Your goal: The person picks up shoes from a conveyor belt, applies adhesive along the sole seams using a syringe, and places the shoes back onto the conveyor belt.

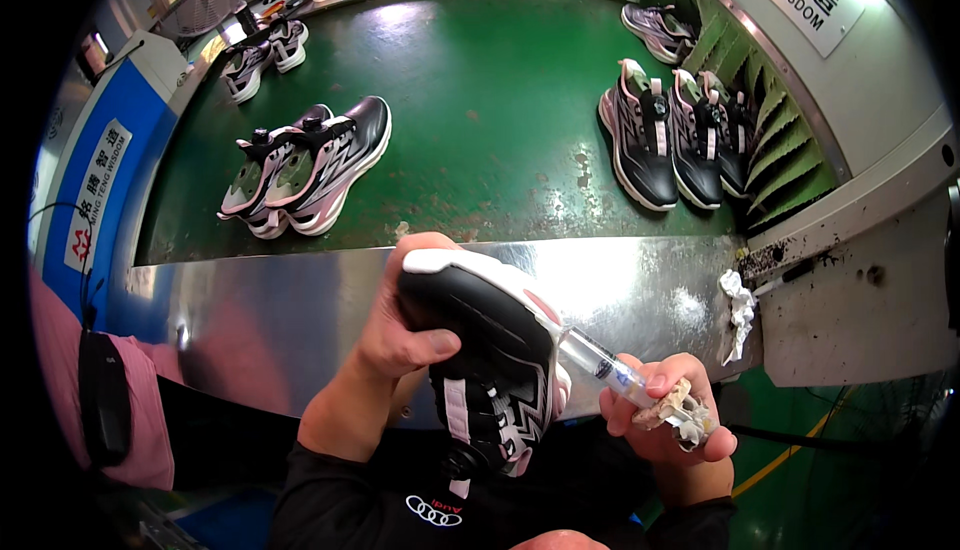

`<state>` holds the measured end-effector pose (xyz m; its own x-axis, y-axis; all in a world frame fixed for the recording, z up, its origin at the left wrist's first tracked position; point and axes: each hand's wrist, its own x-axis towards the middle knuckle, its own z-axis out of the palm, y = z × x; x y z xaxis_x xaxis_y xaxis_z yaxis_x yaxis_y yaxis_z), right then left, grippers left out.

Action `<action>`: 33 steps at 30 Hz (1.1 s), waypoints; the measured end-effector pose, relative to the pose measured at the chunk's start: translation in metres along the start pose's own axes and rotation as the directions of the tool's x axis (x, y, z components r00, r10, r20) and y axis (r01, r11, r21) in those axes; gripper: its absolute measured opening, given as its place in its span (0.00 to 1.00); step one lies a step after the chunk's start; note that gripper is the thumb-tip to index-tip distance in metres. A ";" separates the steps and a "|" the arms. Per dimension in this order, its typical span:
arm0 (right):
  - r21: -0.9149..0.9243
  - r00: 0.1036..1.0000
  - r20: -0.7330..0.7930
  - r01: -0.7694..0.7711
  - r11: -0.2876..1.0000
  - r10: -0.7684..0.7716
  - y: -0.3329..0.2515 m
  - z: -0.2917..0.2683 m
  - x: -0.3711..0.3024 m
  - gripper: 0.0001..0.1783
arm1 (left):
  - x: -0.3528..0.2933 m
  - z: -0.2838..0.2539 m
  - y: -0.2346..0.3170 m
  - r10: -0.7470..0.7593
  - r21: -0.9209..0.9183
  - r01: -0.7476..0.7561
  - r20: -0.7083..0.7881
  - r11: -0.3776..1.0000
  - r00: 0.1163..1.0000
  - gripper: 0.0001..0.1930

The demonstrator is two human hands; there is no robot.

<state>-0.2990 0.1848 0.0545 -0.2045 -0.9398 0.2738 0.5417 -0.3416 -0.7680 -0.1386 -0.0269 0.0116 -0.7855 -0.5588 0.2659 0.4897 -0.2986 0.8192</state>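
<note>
Open green belt [480,100] between left sneaker pair [305,165] and right sneakers [670,135].

A green conveyor belt [480,100] curves ahead, edged by a shiny steel bench [300,300]. A grey machine housing [860,280] stands right, a blue panel [100,180] left; green floor [830,420] below.

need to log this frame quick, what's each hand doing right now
Left hand: closed around the black and white sneaker.
Right hand: closed on the syringe, tip at the sneaker's edge.
</note>
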 end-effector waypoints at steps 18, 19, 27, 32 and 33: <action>0.104 0.996 -0.012 -0.088 0.991 0.090 0.032 -0.032 -0.041 0.42 | 0.017 -0.009 -0.012 -0.121 -0.015 0.120 -0.125 0.993 0.985 0.33; 0.094 0.995 -0.007 -0.096 0.991 0.097 0.033 -0.032 -0.043 0.42 | 0.017 -0.010 -0.011 -0.126 -0.025 0.124 -0.134 0.992 0.983 0.33; 0.035 0.986 -0.015 -0.165 0.986 0.166 0.033 -0.029 -0.058 0.42 | 0.015 -0.022 -0.016 -0.181 -0.193 0.138 -0.225 0.971 0.957 0.31; -0.036 0.985 -0.030 -0.173 0.984 0.172 0.033 -0.025 -0.067 0.41 | 0.010 -0.031 -0.017 -0.209 -0.293 0.121 -0.289 0.949 0.934 0.30; -0.031 0.984 -0.034 -0.177 0.984 0.176 0.034 -0.024 -0.069 0.41 | 0.009 -0.032 -0.018 -0.210 -0.303 0.116 -0.298 0.946 0.931 0.30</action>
<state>-0.2865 0.2383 -0.0043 -0.1341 -0.9843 0.1146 0.5440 -0.1698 -0.8217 -0.1424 -0.0512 -0.0167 -0.7213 -0.6885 -0.0757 0.4870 -0.5818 0.6514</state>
